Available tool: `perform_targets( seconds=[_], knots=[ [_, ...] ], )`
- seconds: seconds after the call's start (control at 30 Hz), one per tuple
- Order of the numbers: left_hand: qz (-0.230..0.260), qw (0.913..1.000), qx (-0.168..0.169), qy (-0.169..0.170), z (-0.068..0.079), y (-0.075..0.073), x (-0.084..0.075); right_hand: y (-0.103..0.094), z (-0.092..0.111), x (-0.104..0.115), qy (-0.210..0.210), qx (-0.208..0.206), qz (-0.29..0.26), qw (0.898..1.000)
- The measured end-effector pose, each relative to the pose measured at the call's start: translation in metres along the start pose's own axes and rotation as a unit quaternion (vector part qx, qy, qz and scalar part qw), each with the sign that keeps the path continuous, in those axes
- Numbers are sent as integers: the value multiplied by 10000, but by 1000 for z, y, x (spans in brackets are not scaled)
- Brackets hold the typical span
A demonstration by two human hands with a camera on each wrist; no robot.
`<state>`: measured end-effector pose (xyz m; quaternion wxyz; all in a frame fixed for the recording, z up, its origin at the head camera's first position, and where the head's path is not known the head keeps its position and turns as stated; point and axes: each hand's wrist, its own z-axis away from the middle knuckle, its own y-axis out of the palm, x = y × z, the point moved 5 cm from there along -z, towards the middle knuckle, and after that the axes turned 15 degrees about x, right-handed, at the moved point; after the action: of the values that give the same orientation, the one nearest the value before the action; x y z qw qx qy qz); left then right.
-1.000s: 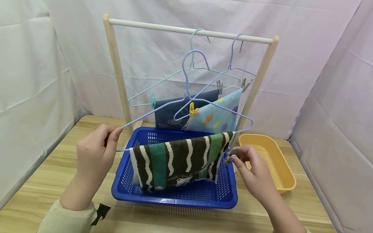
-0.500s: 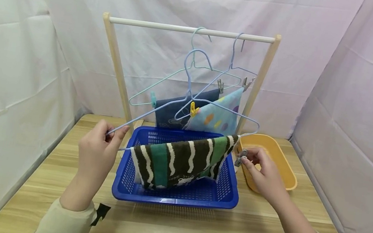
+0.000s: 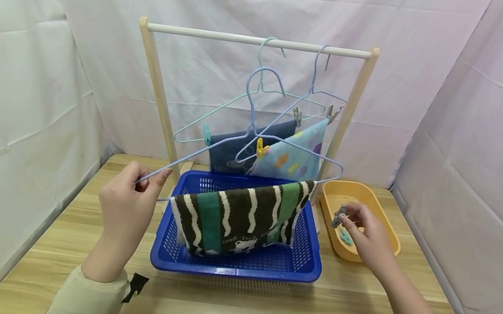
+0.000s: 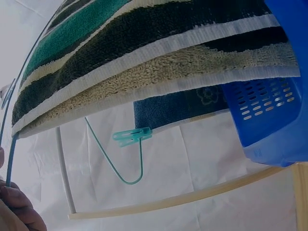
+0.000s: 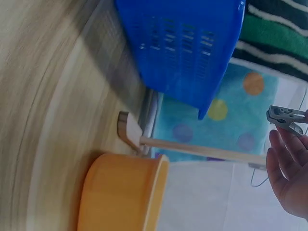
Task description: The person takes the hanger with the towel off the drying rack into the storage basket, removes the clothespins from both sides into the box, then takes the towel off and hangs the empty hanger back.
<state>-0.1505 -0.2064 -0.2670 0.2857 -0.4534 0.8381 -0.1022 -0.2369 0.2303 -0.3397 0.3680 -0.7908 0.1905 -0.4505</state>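
Note:
My left hand (image 3: 130,202) grips the left end of a blue hanger (image 3: 297,147). Over the hanger's lower bar drapes a striped towel (image 3: 244,216) in dark brown, green and cream, its lower part hanging into the blue basket (image 3: 237,273). My right hand (image 3: 366,239) pinches a grey clothespin (image 3: 339,216) above the yellow tray (image 3: 388,231), apart from the towel. In the right wrist view the clothespin (image 5: 286,118) sits at the fingertips. From the left wrist view, the towel's edge (image 4: 159,86) spans above a teal clothespin (image 4: 132,136).
Behind the basket stands a rack with a white rail (image 3: 228,37). A green hanger (image 3: 219,108) bears a dark blue towel (image 3: 228,154); another blue hanger bears a dotted light-blue towel (image 3: 291,159). Teal clothespins (image 3: 345,236) lie in the yellow tray.
My right hand has moved right with the grey clothespin, from beside the towel to over the yellow tray. The held hanger has shifted slightly, first right, then back left.

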Motion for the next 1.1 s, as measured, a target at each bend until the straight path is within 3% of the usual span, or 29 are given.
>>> perform_targets(
  seconds=[0.2, 0.57, 1.1],
  knots=[
    [145, 9997, -181, 80, 2, -3, 1, -1, 2, -12, 219, 3, -2, 9998],
    [180, 9991, -189, 346, 2, -5, 0, -1, 7, -40, 376, 79, -28, 9993],
    [341, 9986, -181, 350, 3, -4, -1, 0, 13, -76, 867, 487, 203, 9948]
  ],
)
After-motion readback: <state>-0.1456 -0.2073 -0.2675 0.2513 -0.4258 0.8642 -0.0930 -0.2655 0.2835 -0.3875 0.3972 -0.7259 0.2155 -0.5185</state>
